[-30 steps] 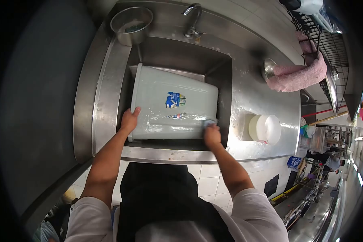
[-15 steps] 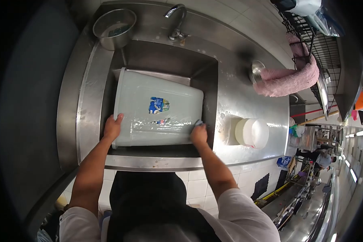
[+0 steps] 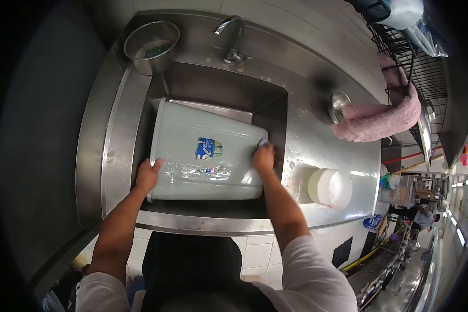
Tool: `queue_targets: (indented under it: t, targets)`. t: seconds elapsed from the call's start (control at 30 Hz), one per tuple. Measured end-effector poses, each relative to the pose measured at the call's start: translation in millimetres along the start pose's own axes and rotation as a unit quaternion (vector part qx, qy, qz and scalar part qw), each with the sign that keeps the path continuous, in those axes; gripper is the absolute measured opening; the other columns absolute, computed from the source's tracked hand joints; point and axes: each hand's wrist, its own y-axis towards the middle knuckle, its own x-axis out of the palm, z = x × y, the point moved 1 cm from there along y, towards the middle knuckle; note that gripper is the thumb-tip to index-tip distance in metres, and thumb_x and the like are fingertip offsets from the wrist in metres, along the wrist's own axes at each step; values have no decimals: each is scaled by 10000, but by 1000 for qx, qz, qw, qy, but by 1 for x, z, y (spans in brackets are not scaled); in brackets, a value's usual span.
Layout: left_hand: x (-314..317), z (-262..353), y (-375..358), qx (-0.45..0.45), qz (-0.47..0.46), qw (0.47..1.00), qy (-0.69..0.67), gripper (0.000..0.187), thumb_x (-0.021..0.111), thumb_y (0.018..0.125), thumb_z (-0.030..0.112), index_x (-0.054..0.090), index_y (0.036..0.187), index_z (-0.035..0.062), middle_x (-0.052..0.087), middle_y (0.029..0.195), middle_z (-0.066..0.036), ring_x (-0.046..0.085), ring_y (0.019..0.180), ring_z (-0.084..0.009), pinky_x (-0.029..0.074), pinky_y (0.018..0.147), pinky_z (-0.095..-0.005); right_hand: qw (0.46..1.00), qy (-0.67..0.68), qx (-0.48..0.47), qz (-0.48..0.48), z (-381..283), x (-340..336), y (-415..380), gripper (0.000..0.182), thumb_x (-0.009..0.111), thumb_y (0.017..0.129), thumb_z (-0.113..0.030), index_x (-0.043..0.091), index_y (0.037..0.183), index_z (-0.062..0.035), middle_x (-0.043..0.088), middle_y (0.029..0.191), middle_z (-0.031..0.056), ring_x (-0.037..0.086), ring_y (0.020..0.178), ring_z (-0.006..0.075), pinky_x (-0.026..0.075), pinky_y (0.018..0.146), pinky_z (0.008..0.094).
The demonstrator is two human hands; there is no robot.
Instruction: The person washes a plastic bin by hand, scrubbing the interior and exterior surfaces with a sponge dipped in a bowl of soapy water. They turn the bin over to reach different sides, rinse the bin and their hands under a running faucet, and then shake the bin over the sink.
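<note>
Head: right hand (image 3: 264, 158) pinching pad (image 3: 262, 141), up bin (image 3: 216, 174) from 4 to 3 o'clock, wipe likely advancing; left hand (image 3: 148, 176) pinching rim (image 3: 159, 126).

The bin (image 3: 233, 164) is pale grey, long and smooth-walled, and lies on its side in the sink (image 3: 218, 79), its rimmed end to the left and its narrower base to the right. Its near long edge runs roughly along the front of the sink, while the far edge slants inward toward the base. On the upturned side sits a torn, mostly blue label (image 3: 207, 148), with a smaller ragged scrap (image 3: 209, 170) nearer the front. The wall around that scrap shines wet. The pad (image 3: 263, 141), small and greyish, is largely hidden under the right hand (image 3: 265, 157), at the bin's far base corner
</note>
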Motion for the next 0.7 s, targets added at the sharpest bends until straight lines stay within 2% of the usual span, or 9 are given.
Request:
queue_targets:
  t: [0.13,0.2,0.23,0.3,0.37,0.43,0.5,0.57,0.7]
  targets:
    - [-2,8,-4,6,21,999,28,586,535,880,474,558,1050,-86,601,1013,-299,565,986,-442,443,843,-459,997,-22,66,23,-25,-16,37,329,478,803,-62,491,1077,121,512,1093,284,597,925,385,517,798,417]
    - [-4,12,-3,-4,1,1000,-21,599,532,881,479,553,1049,-96,596,1020,-307,560,995,-446,440,847,-460,1000,2,-18,24,3,10,-6,397,479,803,-68,459,1141,140,501,1112,282,592,937,379,512,819,417]
    - [-3,11,-6,-17,-18,998,-64,612,530,882,484,548,1047,-106,590,1027,-314,554,1003,-450,438,852,-462,998,32,33,-39,-3,-4,-40,437,486,801,-85,447,1171,145,481,1191,295,542,1057,397,488,884,420]
    - [-3,13,-7,-23,-10,999,-41,618,527,883,488,547,1050,-106,593,1020,-314,555,1002,-451,440,851,-459,992,-49,-49,-103,10,23,-111,511,530,787,-117,431,1211,151,386,1340,313,397,1237,435,434,972,427]
    - [0,9,-8,-38,-2,999,-13,623,523,884,493,545,1053,-107,595,1013,-314,556,1001,-451,443,851,-456,975,31,82,-202,-32,-24,-143,548,501,802,-140,398,1249,160,468,1237,324,403,1236,416,428,982,407]
    - [2,1,-5,-3,28,999,26,625,517,885,498,548,1043,-106,607,977,-308,568,977,-450,454,839,-453,976,-33,4,-214,-19,-8,-114,475,487,792,-80,451,1198,165,460,1237,319,487,1151,401,468,929,411]
    - [3,-3,0,6,42,999,32,616,518,885,496,550,1050,-96,613,970,-298,573,970,-446,457,840,-453,976,-184,-116,18,8,25,-49,394,482,786,-51,485,1126,148,497,1146,297,516,1106,398,486,890,413]
    - [0,3,-4,36,6,999,-37,606,519,884,493,551,1064,-85,608,995,-296,568,983,-442,449,849,-460,995,15,75,-56,-4,3,26,379,443,849,-68,415,1169,133,513,1083,255,542,1054,385,502,822,419]
    - [1,3,-2,-9,-7,1000,-20,595,513,890,483,550,1076,-81,601,1012,-298,561,999,-440,444,854,-466,996,48,-57,50,-52,21,5,469,414,871,-65,329,1311,71,501,1035,225,535,1003,383,478,806,420]
